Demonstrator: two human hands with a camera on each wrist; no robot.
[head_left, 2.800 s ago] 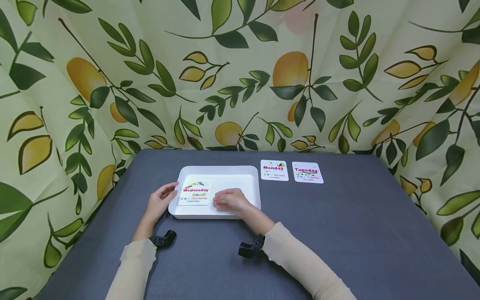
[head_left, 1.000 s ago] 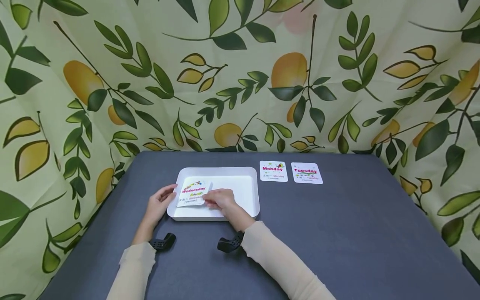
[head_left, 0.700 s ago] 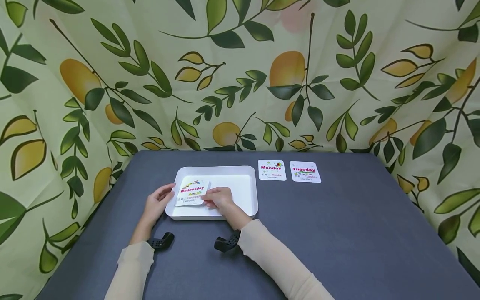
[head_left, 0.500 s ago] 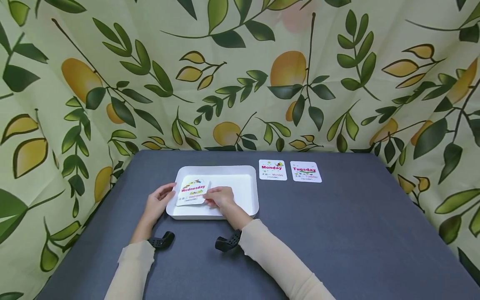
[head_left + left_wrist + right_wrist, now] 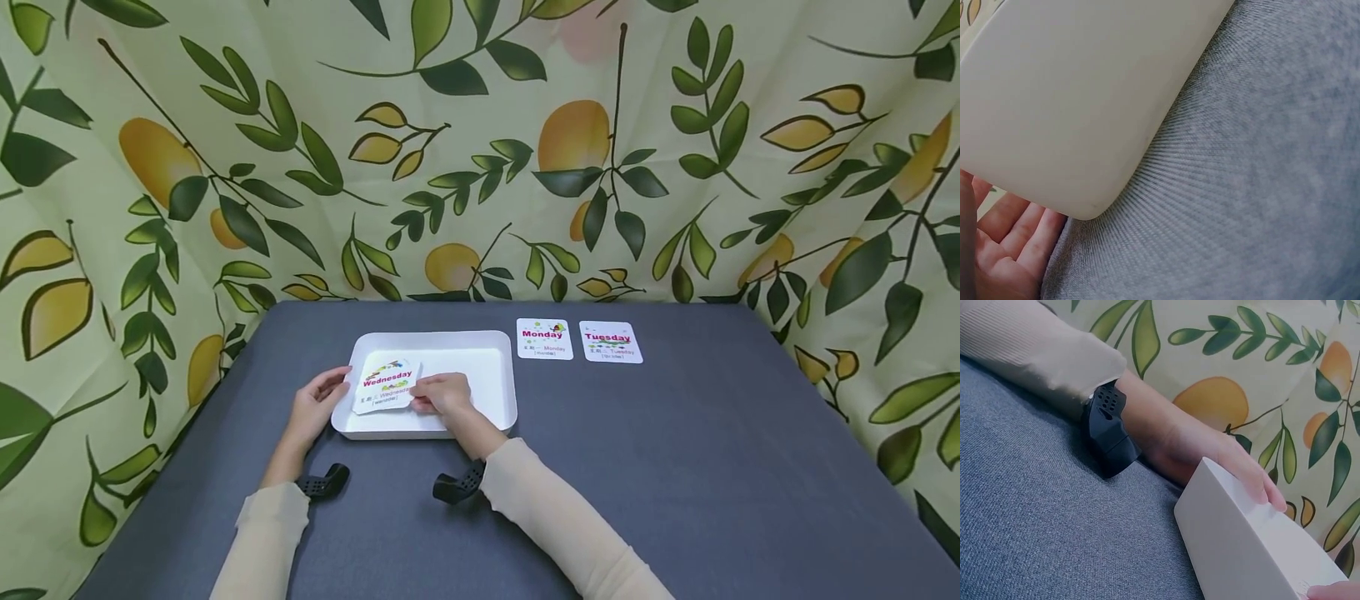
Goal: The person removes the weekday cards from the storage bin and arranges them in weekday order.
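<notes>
Head view: right hand [image 5: 444, 393] pinches the white "Wednesday" card [image 5: 386, 386] (tilted) over the white plastic tray [image 5: 495, 392]; relaxed left hand [image 5: 318, 404] steadies the tray's side.

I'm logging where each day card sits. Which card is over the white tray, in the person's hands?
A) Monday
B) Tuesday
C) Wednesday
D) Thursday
C: the Wednesday card is over the white tray, pinched by the right hand, while Monday and Tuesday lie on the table.

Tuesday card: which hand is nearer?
Right. The right hand is in the tray, pinching the Wednesday card; the left hand is farther from the Tuesday card, at the tray's left edge.
</notes>
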